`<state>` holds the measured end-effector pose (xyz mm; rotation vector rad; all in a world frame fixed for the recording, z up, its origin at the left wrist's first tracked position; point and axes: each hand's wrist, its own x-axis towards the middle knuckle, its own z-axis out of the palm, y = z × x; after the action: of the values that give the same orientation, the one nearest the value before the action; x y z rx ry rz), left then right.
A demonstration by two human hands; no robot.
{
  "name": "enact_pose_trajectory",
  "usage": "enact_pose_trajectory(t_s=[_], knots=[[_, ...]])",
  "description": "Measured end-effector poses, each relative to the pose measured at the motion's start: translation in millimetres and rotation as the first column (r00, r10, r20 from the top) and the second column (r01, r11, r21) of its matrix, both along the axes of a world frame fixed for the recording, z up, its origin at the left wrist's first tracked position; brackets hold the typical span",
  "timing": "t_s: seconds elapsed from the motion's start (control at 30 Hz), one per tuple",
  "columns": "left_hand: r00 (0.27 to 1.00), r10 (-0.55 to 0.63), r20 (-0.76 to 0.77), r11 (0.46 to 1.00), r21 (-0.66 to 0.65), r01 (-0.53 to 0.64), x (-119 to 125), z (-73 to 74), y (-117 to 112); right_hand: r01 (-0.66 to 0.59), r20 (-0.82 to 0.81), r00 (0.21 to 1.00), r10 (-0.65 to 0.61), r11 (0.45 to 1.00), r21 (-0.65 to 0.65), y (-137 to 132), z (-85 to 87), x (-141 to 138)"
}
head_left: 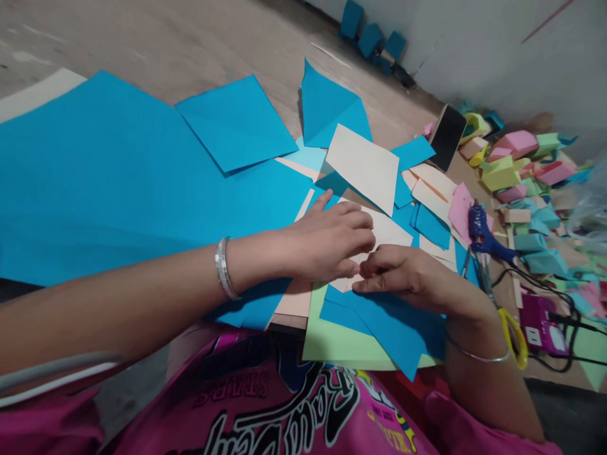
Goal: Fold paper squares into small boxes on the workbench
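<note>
A cream sheet of paper (386, 229) lies in front of me, partly hidden under both hands. My left hand (334, 240) rests over its left side, fingers bent a little and apart. My right hand (403, 272) is at its near edge, fingers curled and thumb side pressed down on the paper. Beneath it are blue paper pieces (379, 322) and a light green sheet (332, 344). Another cream piece (365, 167) stands tilted just beyond my hands. What lies between the fingertips is partly hidden.
A large blue sheet (118, 183) covers the left. Beyond are blue squares (237, 123). To the right are a blue glue gun (481, 230), yellow-handled scissors (512, 338), a purple power socket box (540, 325) with cables, a phone (448, 136) and a pile of folded coloured paper pieces (535, 164).
</note>
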<state>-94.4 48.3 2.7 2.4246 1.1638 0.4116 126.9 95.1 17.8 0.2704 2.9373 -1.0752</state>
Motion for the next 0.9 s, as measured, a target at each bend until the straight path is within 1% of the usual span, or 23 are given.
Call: enact_pose_trajectory(t_s=[0.07,0.13,0.27,0.43,0.6,0.67,0.8,0.9], knots=[[0.999,0.034,0.002,0.999,0.008,-0.035,2.4,-1.3,-1.2,-0.045,0.003,0.999,0.045,0.999,0.025,0.6,1.9,-0.4],[0.999,0.051,0.000,0.999,0.005,-0.051,3.6,-2.2,-2.1,-0.061,0.024,0.998,0.061,0.997,0.037,0.4,4.3,-1.7],[0.999,0.053,0.009,0.999,0.004,-0.053,3.3,-3.2,-2.4,-0.069,0.002,0.998,0.069,0.998,0.006,-1.2,6.3,-4.4],[0.999,0.052,0.017,0.999,0.004,-0.052,3.8,-4.2,-1.8,-0.054,0.006,0.999,0.054,0.999,-0.005,-2.0,1.0,-2.3],[0.998,0.054,0.012,0.999,-0.007,-0.054,4.6,-3.5,-1.6,0.025,0.028,0.999,-0.023,0.998,-0.051,-4.1,-2.8,0.2],[0.998,0.056,0.014,0.998,-0.009,-0.056,4.2,-2.8,-1.8,0.034,0.043,0.999,-0.032,0.998,-0.048,-4.3,-3.1,0.2],[0.999,0.044,0.027,0.999,-0.012,-0.044,3.3,-1.4,-2.8,-0.017,0.000,1.000,0.017,1.000,-0.024,-1.3,-2.5,-0.2],[0.997,0.064,0.034,0.998,-0.021,-0.064,4.3,-0.8,-3.9,-0.044,-0.029,0.999,0.044,0.999,-0.011,2.0,0.2,-0.8]])
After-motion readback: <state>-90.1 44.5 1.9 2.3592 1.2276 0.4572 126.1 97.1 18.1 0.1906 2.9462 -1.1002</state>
